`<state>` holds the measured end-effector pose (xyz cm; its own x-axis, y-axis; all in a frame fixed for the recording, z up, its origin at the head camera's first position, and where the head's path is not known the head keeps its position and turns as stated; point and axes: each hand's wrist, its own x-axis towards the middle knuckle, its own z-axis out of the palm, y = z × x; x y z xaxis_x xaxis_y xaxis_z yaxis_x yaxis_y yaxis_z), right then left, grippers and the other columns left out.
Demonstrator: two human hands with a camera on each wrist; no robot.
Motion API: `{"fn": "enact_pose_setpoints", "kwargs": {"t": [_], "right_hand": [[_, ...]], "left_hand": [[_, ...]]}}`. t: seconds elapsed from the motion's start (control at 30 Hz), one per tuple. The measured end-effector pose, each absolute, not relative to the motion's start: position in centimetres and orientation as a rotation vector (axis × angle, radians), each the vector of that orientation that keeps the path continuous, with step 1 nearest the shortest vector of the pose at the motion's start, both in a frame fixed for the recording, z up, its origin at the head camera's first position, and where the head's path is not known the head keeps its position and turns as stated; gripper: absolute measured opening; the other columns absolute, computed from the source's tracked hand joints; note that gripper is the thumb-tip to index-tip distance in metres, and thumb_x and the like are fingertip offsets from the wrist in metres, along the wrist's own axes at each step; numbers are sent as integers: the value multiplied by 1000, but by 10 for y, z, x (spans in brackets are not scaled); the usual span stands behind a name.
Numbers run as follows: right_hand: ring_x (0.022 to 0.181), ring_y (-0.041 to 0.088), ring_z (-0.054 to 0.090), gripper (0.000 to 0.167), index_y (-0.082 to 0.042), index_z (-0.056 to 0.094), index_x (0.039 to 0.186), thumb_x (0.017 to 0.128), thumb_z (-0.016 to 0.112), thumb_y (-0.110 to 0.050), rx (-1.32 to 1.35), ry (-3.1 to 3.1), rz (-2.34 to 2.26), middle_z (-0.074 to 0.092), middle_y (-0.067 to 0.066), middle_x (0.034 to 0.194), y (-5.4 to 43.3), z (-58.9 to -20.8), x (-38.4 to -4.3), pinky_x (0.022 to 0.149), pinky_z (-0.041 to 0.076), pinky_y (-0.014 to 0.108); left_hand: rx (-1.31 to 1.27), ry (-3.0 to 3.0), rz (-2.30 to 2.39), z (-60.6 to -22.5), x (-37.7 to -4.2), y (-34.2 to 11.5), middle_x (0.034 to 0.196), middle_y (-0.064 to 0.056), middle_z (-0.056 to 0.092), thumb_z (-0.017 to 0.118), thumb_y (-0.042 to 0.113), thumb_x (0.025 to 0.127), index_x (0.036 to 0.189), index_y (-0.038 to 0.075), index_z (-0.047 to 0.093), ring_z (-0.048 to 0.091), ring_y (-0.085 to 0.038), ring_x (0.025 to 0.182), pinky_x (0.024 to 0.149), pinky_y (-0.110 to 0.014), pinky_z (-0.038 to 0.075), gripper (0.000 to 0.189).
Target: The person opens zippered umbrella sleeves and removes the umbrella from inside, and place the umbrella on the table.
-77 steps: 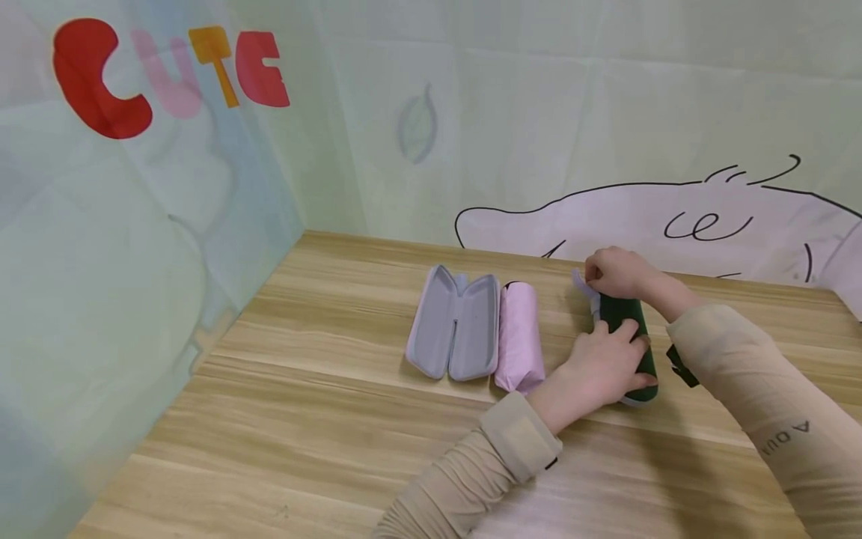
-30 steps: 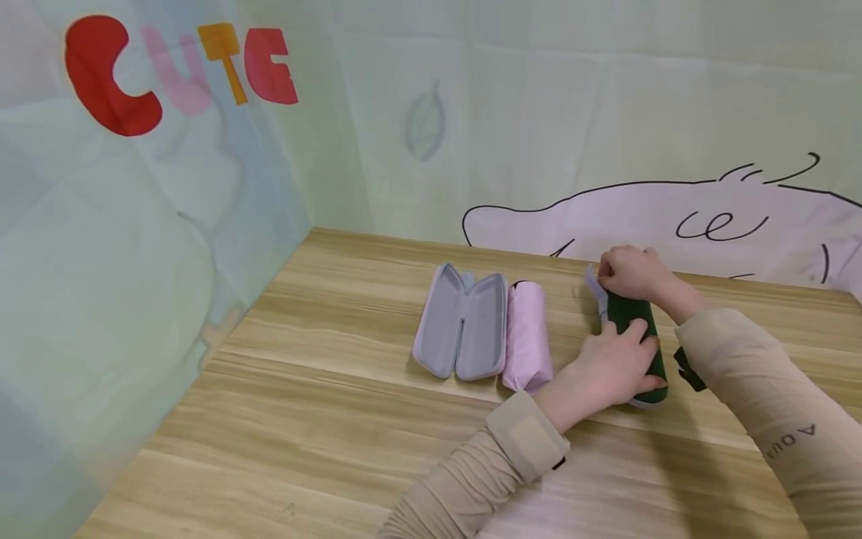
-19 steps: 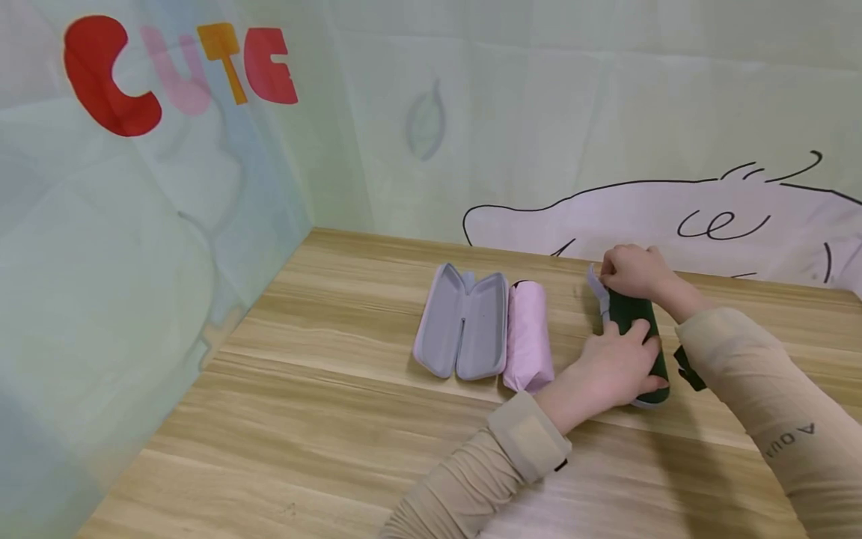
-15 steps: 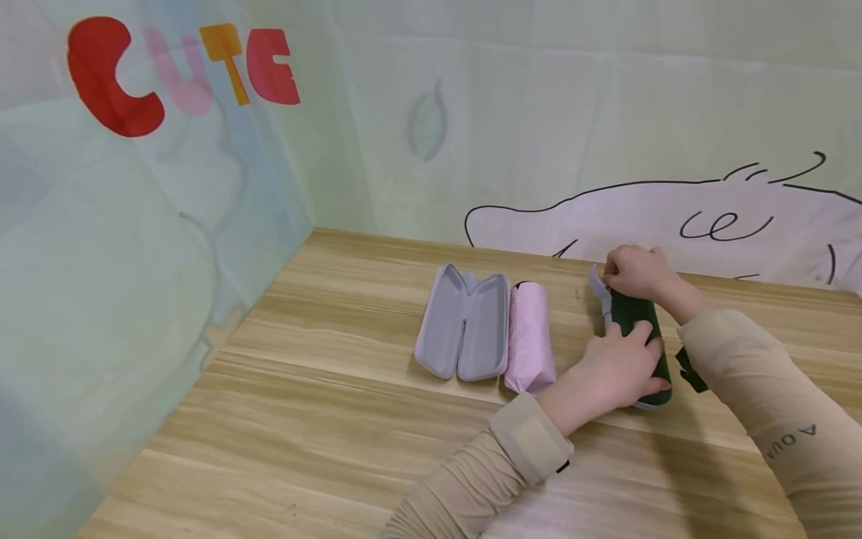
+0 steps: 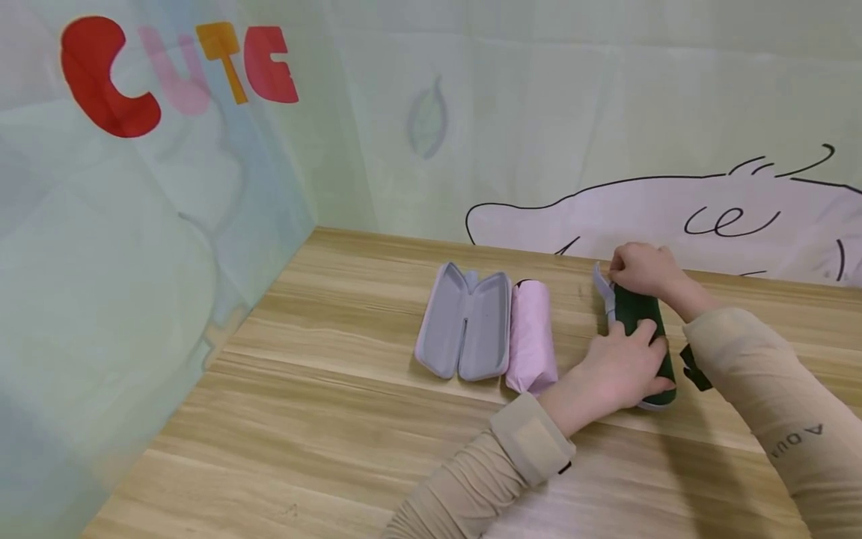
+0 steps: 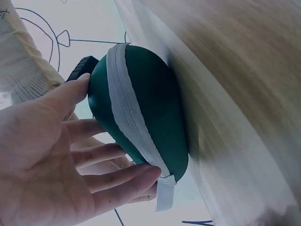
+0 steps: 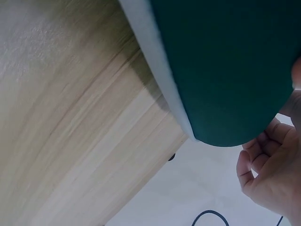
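A dark green zip-up glasses case [image 5: 633, 303] with a grey zipper lies on the table at the right. My left hand [image 5: 616, 367] holds its near half, fingers spread over the top. In the left wrist view, the thumb is on one side of the grey zipper [image 6: 127, 103] and a finger lies along it by the grey fabric tab [image 6: 164, 193]. My right hand [image 5: 645, 268] pinches at the case's far end, fingers curled, beside the raised grey strap [image 5: 604, 290]; the zipper pull is hidden by them. The curled fingers also show in the right wrist view.
Left of my hands, a pink glasses case [image 5: 465, 326] with grey lining lies unzipped and spread wide. A pink rolled pouch [image 5: 530, 333] lies against its right side. Wall sheets border the wooden table [image 5: 323, 449] at the back and left.
Both hands keep the same hold on the green case. The view has shifted slightly, and the case's zipper shows no clear movement.
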<state>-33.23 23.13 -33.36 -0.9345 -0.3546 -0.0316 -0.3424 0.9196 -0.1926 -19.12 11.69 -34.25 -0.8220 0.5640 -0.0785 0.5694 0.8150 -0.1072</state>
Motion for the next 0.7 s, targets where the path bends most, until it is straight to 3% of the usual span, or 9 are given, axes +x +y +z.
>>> {"fn": "enact_pose_setpoints", "kwargs": {"t": [0.17, 0.43, 0.7], "right_hand": [[74, 30, 58, 24, 10, 64, 93, 88, 54, -11, -529, 2991, -394, 65, 24, 88, 234, -335, -335, 68, 49, 45], [79, 35, 57, 28, 14, 64, 93, 86, 52, -10, -456, 2993, -468, 64, 28, 91, 231, -335, -334, 73, 48, 46], [77, 35, 57, 30, 15, 65, 95, 86, 50, -10, -401, 2992, -502, 64, 30, 92, 232, -336, -333, 65, 46, 37]], "left_hand": [[925, 2959, -202, -343, -191, 117, 145, 12, 35, 39, 67, 91, 142, 36, 41, 49, -12, 111, 76, -25, 53, 59], [920, 2967, -198, -344, -192, 117, 141, 12, 37, 39, 67, 91, 141, 37, 42, 49, -12, 107, 73, -24, 53, 58], [958, 2950, -165, -344, -193, 116, 140, 10, 37, 40, 65, 92, 141, 34, 43, 49, -13, 108, 78, -23, 54, 58]]}}
